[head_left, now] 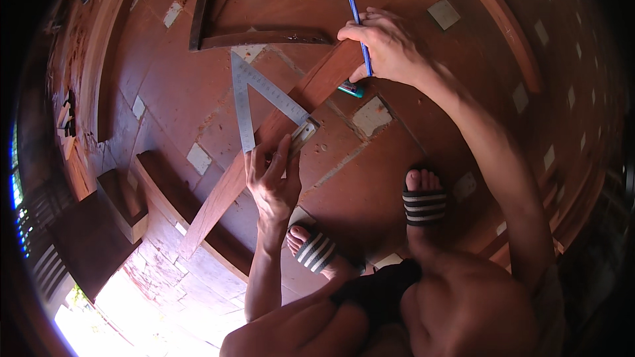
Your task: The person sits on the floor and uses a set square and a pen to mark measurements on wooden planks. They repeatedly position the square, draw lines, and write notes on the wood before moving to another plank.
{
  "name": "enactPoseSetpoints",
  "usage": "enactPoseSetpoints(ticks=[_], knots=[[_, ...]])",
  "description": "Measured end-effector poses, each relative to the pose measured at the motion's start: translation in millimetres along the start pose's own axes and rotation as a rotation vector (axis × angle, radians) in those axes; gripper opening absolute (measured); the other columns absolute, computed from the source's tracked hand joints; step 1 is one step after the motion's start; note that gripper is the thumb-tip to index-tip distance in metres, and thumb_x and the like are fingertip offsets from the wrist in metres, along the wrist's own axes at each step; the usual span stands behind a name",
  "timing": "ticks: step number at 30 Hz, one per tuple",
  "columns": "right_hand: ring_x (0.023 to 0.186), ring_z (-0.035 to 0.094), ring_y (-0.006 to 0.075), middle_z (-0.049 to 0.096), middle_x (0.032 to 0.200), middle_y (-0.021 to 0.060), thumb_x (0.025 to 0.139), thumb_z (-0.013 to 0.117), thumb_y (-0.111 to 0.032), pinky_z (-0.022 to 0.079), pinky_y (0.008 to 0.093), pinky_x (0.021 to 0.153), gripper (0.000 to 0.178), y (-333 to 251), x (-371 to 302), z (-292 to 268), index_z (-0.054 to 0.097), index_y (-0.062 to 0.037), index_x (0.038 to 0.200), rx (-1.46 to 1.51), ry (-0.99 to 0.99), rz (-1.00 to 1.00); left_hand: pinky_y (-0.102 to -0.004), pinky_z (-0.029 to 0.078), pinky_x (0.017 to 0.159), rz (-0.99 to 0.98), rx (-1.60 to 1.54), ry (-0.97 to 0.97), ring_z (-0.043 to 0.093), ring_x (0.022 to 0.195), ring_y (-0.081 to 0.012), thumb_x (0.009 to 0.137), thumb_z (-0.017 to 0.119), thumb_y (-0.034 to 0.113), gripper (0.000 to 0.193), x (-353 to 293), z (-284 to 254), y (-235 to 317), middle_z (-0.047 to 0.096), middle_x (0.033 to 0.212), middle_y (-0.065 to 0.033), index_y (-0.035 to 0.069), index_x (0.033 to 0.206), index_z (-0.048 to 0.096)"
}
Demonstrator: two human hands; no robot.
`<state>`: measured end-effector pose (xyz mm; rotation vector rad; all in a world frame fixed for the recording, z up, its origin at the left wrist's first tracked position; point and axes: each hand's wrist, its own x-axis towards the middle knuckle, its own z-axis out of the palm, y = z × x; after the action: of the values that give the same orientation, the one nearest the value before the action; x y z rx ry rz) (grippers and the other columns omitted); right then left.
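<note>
The wooden plank (278, 127) lies between the two hands, its long axis running from lower left to upper right over the tiled floor (370, 158). The left hand (272, 182), nearer the metal square (274, 90), grasps that tool by its stock against the plank; the right hand (387, 43), up and to the right at the plank's far end, holds a blue pen (357, 16) well apart from the square.

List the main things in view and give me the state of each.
Left hand: closed on the square
Right hand: holding the pen by the board's upper end
Square: laid across the board
Pen: held; capped or not, unclear
Board: beneath the square
Sandals: worn
Teal thing: partly hidden
</note>
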<state>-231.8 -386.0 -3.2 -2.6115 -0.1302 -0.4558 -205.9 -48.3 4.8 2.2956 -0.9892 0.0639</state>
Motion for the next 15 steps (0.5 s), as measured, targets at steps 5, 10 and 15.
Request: enactPoseSetpoints(ticks=[5,10,15], knots=[[0.107,0.07,0.0319,0.076,0.108,0.0079,0.059,0.099,-0.031,0.052,0.0451,0.106,0.067,1,-5,2,0.072,-0.0047,0.114,-0.007,-0.074,0.089,-0.0426,0.053,0.078,0.018,0.011,-0.02,0.063,0.09,-0.0285,0.075,0.087,-0.002,0.04,5,5,1,0.066,0.099,-0.0107,0.005,0.115,0.081],[0.109,0.07,0.0325,0.075,0.117,0.0118,0.072,0.095,-0.034,0.054,0.046,0.103,0.065,-8,-8,-3,0.071,-0.0022,0.123,0.025,0.109,-0.033,-0.0428,0.054,0.078,0.009,-0.001,-0.033,0.063,0.089,-0.029,0.075,0.087,-0.003,0.041,7,4,-1,0.065,0.098,-0.0113,0.004,0.115,0.081],[0.113,0.073,0.0317,0.075,0.125,0.0159,0.094,0.081,-0.03,0.058,0.0404,0.098,0.048,-34,-24,-19,0.068,-0.0016,0.131,0.19,0.035,0.243,-0.0426,0.054,0.078,0.035,-0.005,-0.039,0.063,0.089,-0.0291,0.075,0.087,-0.002,0.042,8,5,-4,0.065,0.098,-0.0113,0.005,0.115,0.081]])
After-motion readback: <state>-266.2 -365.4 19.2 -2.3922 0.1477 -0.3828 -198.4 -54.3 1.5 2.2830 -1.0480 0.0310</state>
